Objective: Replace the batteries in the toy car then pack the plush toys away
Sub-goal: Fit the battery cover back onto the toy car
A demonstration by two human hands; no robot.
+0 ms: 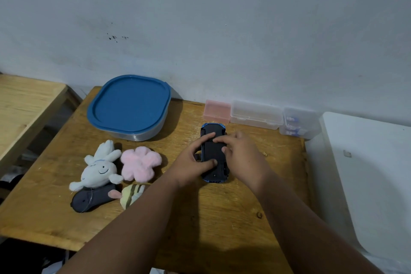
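- A wooden table [222,218] stands against a pale wall, carrying everything in the scene.
- A shallow container with a blue lid [129,104] sits closed at the table's back left.
- The left hand [191,162] grasps the toy car from its left side, thumb pressed on the dark underside and a finger reaching over the upper part.
- The right hand [240,153] rests on the car from the right, fingertips on the underside; whether it actually grips cannot be told.
- The blue toy car [212,151] lies upside down near the table's middle, black chassis facing up, between the two hands.
- A white plush [100,169], a pink plush [140,162], a dark plush [93,199] and a striped yellow plush [131,194] lie clustered left of the car, in front of the container.
- Along the wall sit a pink box [216,110], a clear box [255,115] and a smaller clear box [298,123] holding blue-tipped items.
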